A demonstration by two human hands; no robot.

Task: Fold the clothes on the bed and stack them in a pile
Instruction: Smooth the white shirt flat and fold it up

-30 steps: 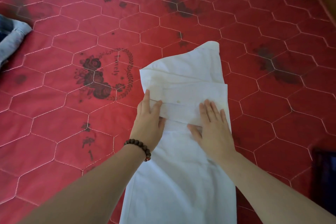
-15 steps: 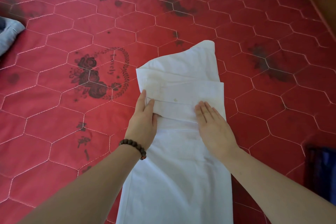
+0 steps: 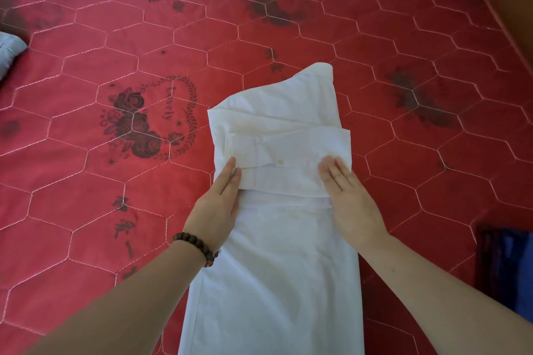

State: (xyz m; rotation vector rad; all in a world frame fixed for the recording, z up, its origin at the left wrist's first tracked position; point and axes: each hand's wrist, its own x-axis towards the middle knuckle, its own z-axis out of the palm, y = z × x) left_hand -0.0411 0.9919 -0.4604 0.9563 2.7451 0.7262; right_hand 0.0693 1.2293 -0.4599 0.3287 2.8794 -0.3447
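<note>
Head view: both hands, left (image 3: 217,204) and right (image 3: 350,196), press flat (fingers straight) on the white shirt (image 3: 277,253).

We see open red quilt (image 3: 86,196) left of the shirt (image 3: 277,253) and beyond it, wide enough for a hand to pass. At the far left edge lies a grey garment (image 3: 10,52); near right, a dark blue cloth (image 3: 507,268) narrows the room.
</note>
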